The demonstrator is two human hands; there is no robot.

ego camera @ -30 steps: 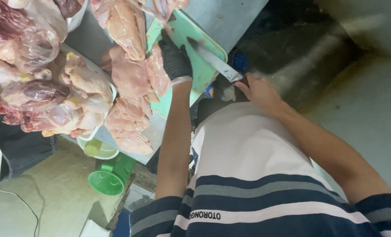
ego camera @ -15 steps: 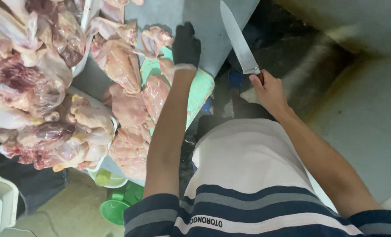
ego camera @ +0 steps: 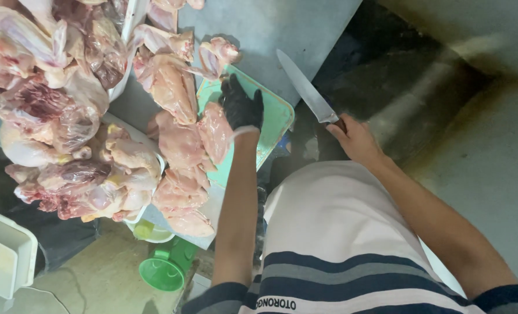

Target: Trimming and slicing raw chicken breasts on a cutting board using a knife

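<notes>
Black-gloved, the left hand (ego camera: 241,106) lies flat, grip released, on one green cutting board (ego camera: 273,119) on the grey counter (ego camera: 276,26), touching a raw chicken piece (ego camera: 215,131). The bare right hand (ego camera: 354,138) holds one long knife (ego camera: 307,88) clenched, its blade over the counter's edge. Heaped chicken carcasses (ego camera: 55,116) crowd the left side.

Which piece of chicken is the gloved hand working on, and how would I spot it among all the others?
Start at the grey metal table and find the green cutting board at its near edge. The left hand, in a black glove, rests there on a chicken piece. Unlike the heaped neighbours, it alone lies on the board, touching the glove.
</notes>
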